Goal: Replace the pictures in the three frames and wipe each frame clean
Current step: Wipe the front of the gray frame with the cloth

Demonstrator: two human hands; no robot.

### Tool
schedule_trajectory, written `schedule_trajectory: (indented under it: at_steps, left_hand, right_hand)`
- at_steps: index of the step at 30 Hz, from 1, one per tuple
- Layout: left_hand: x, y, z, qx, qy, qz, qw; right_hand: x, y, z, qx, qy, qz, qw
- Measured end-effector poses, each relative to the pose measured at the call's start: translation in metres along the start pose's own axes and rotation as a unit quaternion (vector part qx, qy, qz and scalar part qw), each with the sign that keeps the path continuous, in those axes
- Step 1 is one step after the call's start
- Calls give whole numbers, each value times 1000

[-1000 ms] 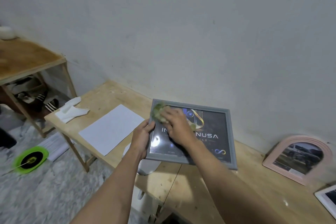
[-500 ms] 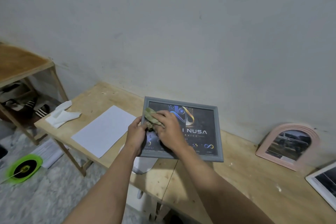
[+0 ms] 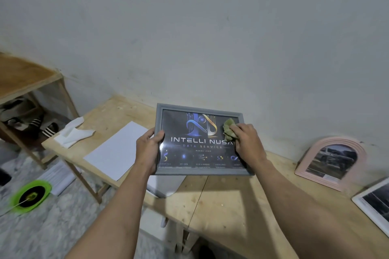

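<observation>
Both bare forearms extend forward from the lower edge of the view, converging slightly. The left hand grips the left edge of the grey frame, thumb on the front face, fingers wrapped behind and hidden. The right hand is palm down over the right part of the frame's front, its fingers curled onto the green cloth and pressing it to the glass

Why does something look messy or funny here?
Nothing is broken or spilled. A crumpled tissue lies at the table's far left end, and some papers lie on the floor beside a green dish.
</observation>
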State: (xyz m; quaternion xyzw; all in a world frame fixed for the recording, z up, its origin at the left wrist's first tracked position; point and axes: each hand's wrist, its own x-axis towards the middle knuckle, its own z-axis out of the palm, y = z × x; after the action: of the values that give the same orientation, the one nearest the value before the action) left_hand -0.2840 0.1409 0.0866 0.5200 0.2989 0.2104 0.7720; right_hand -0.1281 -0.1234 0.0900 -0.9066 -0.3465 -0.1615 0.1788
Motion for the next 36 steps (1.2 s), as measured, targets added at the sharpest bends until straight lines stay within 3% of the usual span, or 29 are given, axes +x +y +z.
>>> schedule_trajectory:
  at_steps: [5, 7, 10, 15, 18, 20, 22, 24, 25, 28, 31, 34, 36]
  left_hand:
    - [-2, 3, 7, -2, 25, -3, 1000]
    - [-2, 1, 4, -1, 28, -2, 1000]
    - [-7, -4, 9, -12, 35, -5, 999]
    - [-27, -8, 43, -7, 16, -9, 1000]
    - [-33, -7, 41, 20, -1, 7, 1000]
    - [-31, -5, 32, 9, -28, 4, 1000]
    - [-30, 2, 26, 5, -44, 6, 999]
    - [-34, 9, 26, 3, -57, 10, 998]
    - [-35, 13, 26, -5, -71, 11, 997]
    - [-36, 23, 34, -28, -78, 26, 996]
    - [-31, 34, 43, -49, -46, 40, 997]
    - [-21, 38, 40, -14, -39, 52, 998]
    - [-18, 34, 36, 31, -56, 55, 996]
  right_hand:
    - [-63, 2, -5, 21, -144, -50, 988]
    - [-76, -2, -7, 25, -198, -30, 979]
    - [-73, -24, -7, 68, -149, 36, 986]
    - [-61, -125, 9, 175, -125, -70, 974]
    - [-60, -150, 2, 249, -135, -79, 956]
    - [-45, -142, -25, 328, -99, -12, 939]
    - [-14, -115, -54, 383, 11, 58, 922]
    - [26, -73, -73, 280, 104, 55, 953]
    - [39, -56, -77, 213, 102, 39, 971]
    - [36, -36, -58, 132, 45, -16, 990]
    - [-17, -44, -23, 197, 28, 8, 980]
    - [-62, -51, -7, 258, -57, 45, 964]
    - [-62, -50, -20, 331, -128, 107, 929]
